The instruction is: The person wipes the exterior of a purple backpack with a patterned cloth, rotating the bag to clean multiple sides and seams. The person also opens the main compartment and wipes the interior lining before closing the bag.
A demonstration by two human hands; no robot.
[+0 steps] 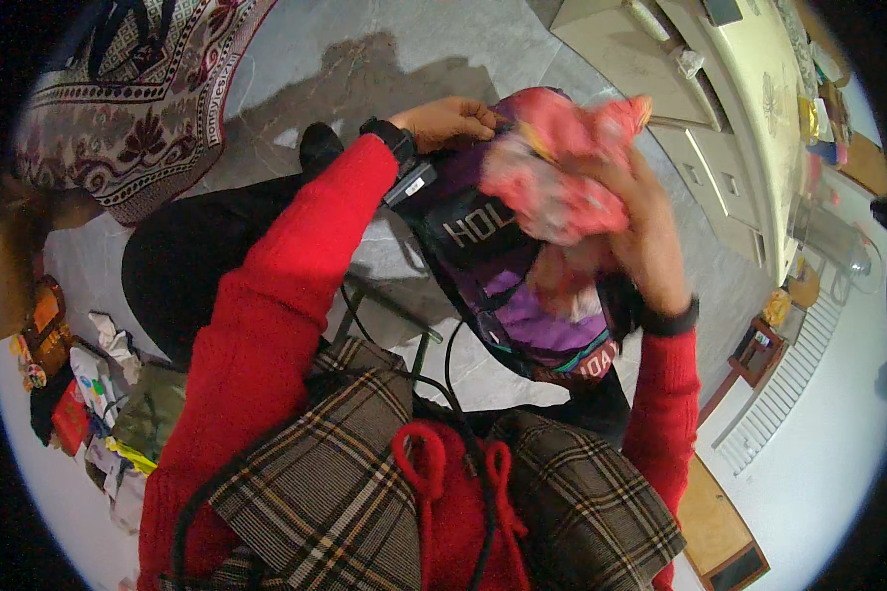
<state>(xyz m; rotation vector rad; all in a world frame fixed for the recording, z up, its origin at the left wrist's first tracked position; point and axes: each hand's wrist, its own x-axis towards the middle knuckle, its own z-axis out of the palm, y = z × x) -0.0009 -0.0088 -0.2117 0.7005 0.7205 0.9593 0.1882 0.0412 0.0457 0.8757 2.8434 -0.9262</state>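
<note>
A black and purple fabric bag (548,319) with large lettering lies in front of me, over my lap area. My left hand (447,124) pinches the bag's upper left edge, thumb and fingers together. My right hand (636,199) grips a crumpled pink and white cloth (562,170), blurred by motion, above the bag's right side. The cloth covers part of the bag and hides several of my right fingers. A black band circles each wrist, and a small black device sits beside the left one.
A patterned fabric cover (129,140) hangs at the upper left. Assorted packages and bags (148,406) lie at the lower left. A cream cabinet (687,96) stands at the upper right, and a white radiator (783,391) at the right. Black cables cross my lap.
</note>
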